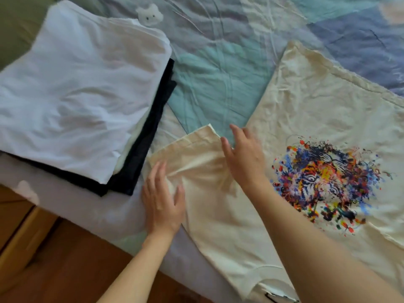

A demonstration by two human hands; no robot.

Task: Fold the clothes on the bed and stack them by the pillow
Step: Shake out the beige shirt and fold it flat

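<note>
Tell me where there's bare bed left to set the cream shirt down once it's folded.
Bare quilt lies open between the folded stack and the cream tiger shirt, reaching the far edge. The near edge is crowded: both hands, left and right, lie on the sleeve, close beside the stack.

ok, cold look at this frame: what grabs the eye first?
The multicoloured tiger print on the cream T-shirt, spread flat at right on the bed. Next, the folded stack at upper left: a white garment on top of a black one. Both hands lie flat at centre on the shirt's sleeve, left hand nearer the bed's edge, right hand by the sleeve's hem.
</note>
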